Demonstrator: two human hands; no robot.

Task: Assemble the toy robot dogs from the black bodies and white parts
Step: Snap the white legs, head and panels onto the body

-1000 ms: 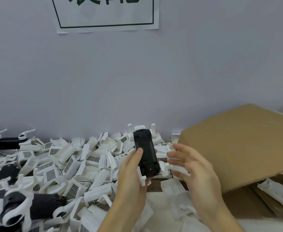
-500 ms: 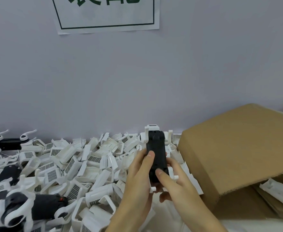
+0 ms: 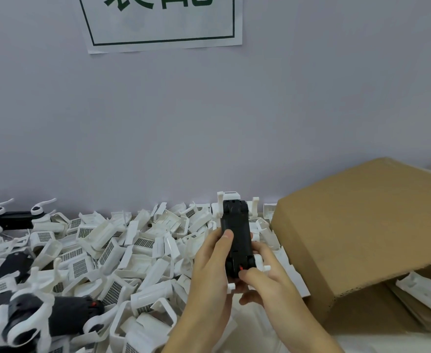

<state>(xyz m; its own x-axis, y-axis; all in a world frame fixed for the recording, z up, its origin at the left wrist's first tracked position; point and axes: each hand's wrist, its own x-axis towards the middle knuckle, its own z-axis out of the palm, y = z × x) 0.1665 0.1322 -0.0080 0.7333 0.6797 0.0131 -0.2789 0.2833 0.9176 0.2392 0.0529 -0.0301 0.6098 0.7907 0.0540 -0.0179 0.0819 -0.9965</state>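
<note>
Black body (image 3: 236,235) between both grips, seemingly.

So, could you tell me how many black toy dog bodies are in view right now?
At least 4: one held in both hands, one by the wall at far left, one mid-left in the pile, one at lower left. More may be buried or cropped.

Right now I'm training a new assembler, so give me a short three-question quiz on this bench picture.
1. True or false: both hands grip the black body.
2. Which side of the white parts pile is the cardboard box on: A left, B right?
3. What colour is the small mark at the body's near end?

Key: 1 true, the left hand and right hand both hold it. 2 B. 3 red.
</note>
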